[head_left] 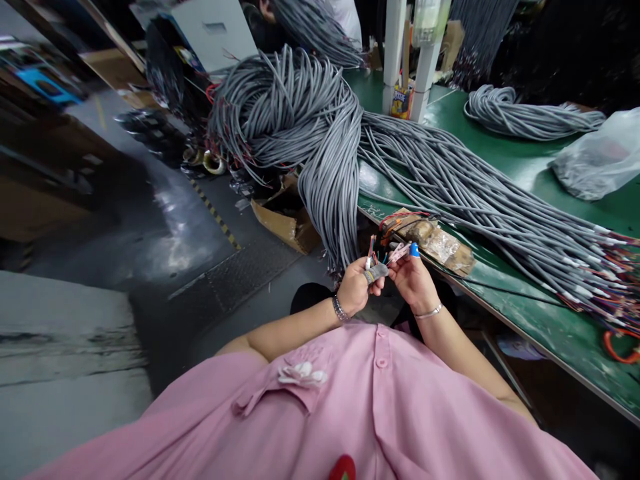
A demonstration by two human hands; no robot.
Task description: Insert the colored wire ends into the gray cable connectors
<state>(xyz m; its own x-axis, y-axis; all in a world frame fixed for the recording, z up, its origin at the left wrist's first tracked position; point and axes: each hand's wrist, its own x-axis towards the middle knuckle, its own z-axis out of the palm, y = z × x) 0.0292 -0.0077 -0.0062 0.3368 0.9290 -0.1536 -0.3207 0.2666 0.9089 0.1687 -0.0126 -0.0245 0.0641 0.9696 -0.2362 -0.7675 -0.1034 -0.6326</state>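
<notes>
My left hand (356, 287) is closed around a cable end (369, 261) with a white sleeve, and thin coloured wires (373, 243) fan out above it. A grey knitted cover with a yellow stripe wraps the thumb of that hand. Beside it, my right hand (416, 285) has its fingertips pinched on a small pink piece (399, 253), possibly plastic, whose exact kind I cannot make out. One right fingertip wears a blue cover (415, 249). Both hands meet in front of my body at the bench edge, and the fingers partly hide the wires.
Grey cables (450, 167) stretch across the green bench (530, 333), with a large looped bundle (280, 107) hanging over its left end. Near my hands lies a taped block (443, 245). Orange-handled scissors (620, 345), a plastic bag (600, 157) and an open carton (285, 217) are around.
</notes>
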